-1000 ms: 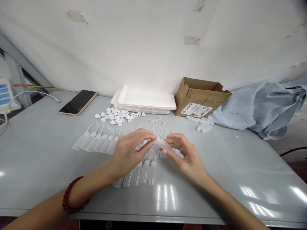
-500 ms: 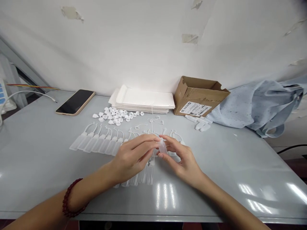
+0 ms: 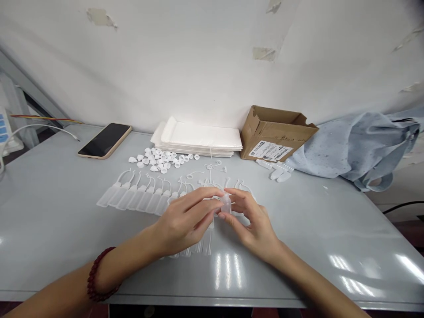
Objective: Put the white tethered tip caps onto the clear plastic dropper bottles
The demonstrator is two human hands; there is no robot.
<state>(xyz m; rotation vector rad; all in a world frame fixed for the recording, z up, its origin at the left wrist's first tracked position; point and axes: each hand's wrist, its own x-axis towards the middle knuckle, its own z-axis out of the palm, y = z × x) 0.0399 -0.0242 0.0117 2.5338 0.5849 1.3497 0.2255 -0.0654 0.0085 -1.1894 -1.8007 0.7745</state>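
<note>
Between my two hands stands a small translucent plastic bottle (image 3: 225, 204), neck upward. My right hand (image 3: 253, 223) grips its right side, thumb low and fingers behind. My left hand (image 3: 188, 218) has its fingertips closed at the bottle's neck and left side; any small part in them is hidden. A row of similar bottles with looped straps (image 3: 132, 196) lies to the left and runs behind my hands. More clear bottles (image 3: 207, 243) lie under and in front of my left hand, partly covered by it.
White caps (image 3: 160, 160) are heaped behind the row, with loose strap rings (image 3: 215, 165) nearby. Farther back are a phone (image 3: 105, 140), stacked white envelopes (image 3: 198, 137) and an open cardboard box (image 3: 276, 132). Several loose bottles (image 3: 278, 170) lie before the box, beside a blue cloth (image 3: 351, 150).
Both hands stay around the bottle, which now stands a little more upright. The left fingertips have shifted slightly right against it; the view has moved a little.
</note>
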